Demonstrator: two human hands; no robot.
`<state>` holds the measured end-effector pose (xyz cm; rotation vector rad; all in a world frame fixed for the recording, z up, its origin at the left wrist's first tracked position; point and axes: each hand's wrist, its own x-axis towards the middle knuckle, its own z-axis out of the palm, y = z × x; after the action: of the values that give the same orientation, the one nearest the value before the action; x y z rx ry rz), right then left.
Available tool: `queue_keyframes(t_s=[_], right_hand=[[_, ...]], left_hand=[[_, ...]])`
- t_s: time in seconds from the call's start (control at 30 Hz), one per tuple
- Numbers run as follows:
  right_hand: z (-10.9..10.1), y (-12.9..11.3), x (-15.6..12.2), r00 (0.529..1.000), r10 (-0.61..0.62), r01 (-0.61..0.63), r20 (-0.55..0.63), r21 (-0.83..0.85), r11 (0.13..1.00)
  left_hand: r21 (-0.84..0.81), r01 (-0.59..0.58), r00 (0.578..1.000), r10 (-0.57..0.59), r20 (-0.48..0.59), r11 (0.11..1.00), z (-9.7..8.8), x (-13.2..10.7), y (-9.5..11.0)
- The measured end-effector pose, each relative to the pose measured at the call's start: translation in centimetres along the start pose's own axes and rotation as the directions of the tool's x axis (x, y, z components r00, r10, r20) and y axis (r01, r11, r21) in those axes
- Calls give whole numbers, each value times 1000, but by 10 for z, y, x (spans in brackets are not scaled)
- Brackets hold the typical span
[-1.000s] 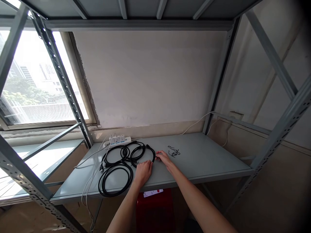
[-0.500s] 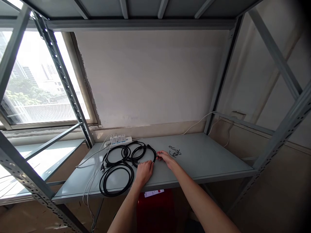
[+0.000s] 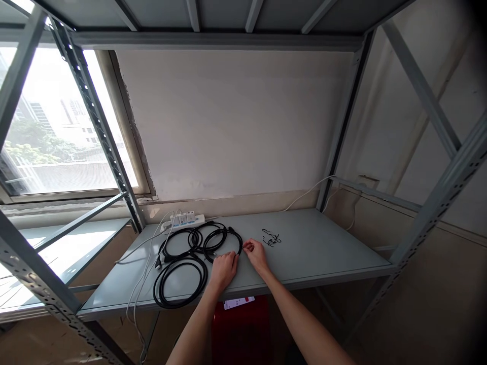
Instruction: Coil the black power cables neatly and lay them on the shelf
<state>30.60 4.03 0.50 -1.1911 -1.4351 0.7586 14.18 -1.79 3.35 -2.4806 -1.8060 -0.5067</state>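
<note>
Closed around the near right side of a coiled black cable [image 3: 215,231] is my left hand [image 3: 223,270], resting at the shelf's front. My right hand [image 3: 255,254] is beside the same coil's right edge, thumb and fingers pinched together. What they hold is too small to make out. Two more black cable coils lie to the left, a rear coil [image 3: 178,231] overlapping the held one and a front coil [image 3: 155,293] near the shelf edge. Several thin black ties [image 3: 271,238] lie in a loose tangle behind and right of my right hand.
A white power strip [image 3: 196,221] with plugs stands at the back of the grey metal shelf [image 3: 304,248]. White cords [image 3: 147,263] hang over the front left edge. Metal uprights [image 3: 348,116] and an upper shelf [image 3: 220,40] frame the space. A red object [image 3: 240,329] is below.
My right hand has turned slightly, its fingers drawn closer together by the coil's edge. My left hand keeps its hold on the cable. The whole view has shifted a little.
</note>
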Motion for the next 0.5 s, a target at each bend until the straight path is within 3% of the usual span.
queue_keyframes(t_s=[0.2, 0.33, 0.5], right_hand=[[2, 0, -2, 993, -54, 31, -100, -218, 976], [3, -4, -4, 976, -168, 90, -136, -454, 887], [6, -11, -9, 970, -221, 106, -98, -647, 755]], left_hand=[[-2, -16, 1000, 16, -14, 1000, 1, 0, -1], [11, -19, 1000, 19, -9, 1000, 1, 1, -1], [11, -13, 1000, 13, 6, 1000, 0, 1, 0]])
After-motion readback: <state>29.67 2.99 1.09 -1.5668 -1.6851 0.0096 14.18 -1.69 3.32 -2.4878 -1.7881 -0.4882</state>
